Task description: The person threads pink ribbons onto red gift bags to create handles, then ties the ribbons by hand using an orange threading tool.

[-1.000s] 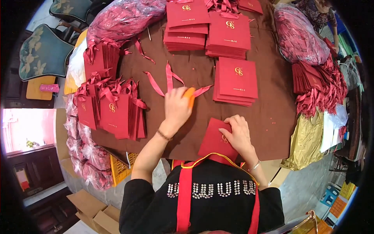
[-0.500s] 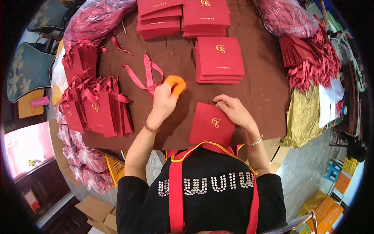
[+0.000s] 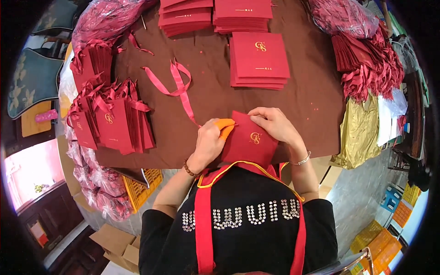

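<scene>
Right before me, over the near edge of the brown cloth-covered table (image 3: 215, 87), I hold a flat red card bag (image 3: 243, 145); its lower part disappears behind my yellow-edged red apron (image 3: 205, 220). My right hand (image 3: 278, 127) clamps the bag's upper-right edge between thumb and fingers. My left hand (image 3: 210, 143), in orange finger covers (image 3: 224, 124), pinches a pinkish-red ribbon (image 3: 187, 106) at the bag's left edge; the rest trails loosely toward ten o'clock. Stacked flat red bags (image 3: 260, 62) take up twelve o'clock, ribboned bags (image 3: 117, 123) crowd nine, and a heap of ribboned red bags (image 3: 366, 68) fills two. A crumpled gold sack (image 3: 360, 133) hangs at three. For markings, my bag carries a gold monogram, the top stacked one a monogram over tiny gold lettering. Clear rhinestones form letters across my black shirt (image 3: 256, 243).
</scene>
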Tool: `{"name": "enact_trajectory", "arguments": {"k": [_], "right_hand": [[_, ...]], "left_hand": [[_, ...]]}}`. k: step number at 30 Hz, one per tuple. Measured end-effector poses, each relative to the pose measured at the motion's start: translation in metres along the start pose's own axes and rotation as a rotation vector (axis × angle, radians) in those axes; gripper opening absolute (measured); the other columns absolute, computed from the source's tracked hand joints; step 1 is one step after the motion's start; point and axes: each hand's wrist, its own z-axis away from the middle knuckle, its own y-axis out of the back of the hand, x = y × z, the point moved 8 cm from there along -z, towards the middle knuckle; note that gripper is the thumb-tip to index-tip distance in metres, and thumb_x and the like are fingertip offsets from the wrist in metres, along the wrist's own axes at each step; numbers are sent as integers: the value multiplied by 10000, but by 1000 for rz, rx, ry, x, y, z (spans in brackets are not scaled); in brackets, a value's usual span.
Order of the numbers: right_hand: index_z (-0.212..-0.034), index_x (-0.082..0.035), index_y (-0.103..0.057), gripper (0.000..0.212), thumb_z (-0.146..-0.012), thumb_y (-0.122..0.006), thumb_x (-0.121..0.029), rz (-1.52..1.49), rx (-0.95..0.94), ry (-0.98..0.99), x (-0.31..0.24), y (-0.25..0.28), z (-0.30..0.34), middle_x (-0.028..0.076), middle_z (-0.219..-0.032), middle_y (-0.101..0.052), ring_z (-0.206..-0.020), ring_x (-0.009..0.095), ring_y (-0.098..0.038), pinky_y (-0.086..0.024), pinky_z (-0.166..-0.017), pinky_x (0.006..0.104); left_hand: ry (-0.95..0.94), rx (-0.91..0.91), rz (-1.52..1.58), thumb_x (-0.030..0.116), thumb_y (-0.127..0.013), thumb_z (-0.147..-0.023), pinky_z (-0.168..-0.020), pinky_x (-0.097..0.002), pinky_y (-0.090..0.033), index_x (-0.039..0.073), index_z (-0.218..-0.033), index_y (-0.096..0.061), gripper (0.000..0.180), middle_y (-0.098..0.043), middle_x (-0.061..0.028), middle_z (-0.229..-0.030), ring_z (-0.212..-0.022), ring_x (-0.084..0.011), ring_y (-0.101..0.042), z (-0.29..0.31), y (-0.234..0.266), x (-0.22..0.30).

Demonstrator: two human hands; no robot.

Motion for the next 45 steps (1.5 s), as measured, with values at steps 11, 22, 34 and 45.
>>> {"name": "enact_trajectory", "arguments": {"k": [11,22,34,45], "right_hand": [[-1052,15,-617,253,-888,-549,-165,-34,14,21,-3,-4,12,91,-845,-666,-778,114,-592,-473,-718,270],[-1048,11,-620,244,-871,-562,-147,29,62,52,-16,-7,20,133,-875,-675,-791,160,-630,-484,-729,288],[-1047,-30,-622,239,-854,-558,-155,-20,53,77,-20,-7,25,174,-939,-656,-890,323,-633,-491,-771,364],[-1023,-161,-641,240,-835,-522,-251,216,-28,168,-37,-20,23,114,-928,-663,-857,316,-634,-501,-756,443]], "left_hand": [[-226,45,-210,72,-662,-758,-660,-352,-401,51,-874,-648,118,-576,-91,-820,-740,-272,-549,2,-12,22],[-234,-12,-340,37,-626,-666,-716,-404,-438,-25,-745,-609,102,-582,-181,-881,-823,-335,-552,0,-14,37],[-280,1,-394,59,-608,-677,-655,-398,-443,4,-813,-599,146,-564,-144,-780,-727,-309,-552,1,-21,52],[-360,-28,-253,166,-779,-610,-704,-403,-420,53,-774,-615,257,-559,-96,-825,-804,-286,-533,-20,13,62]]}}
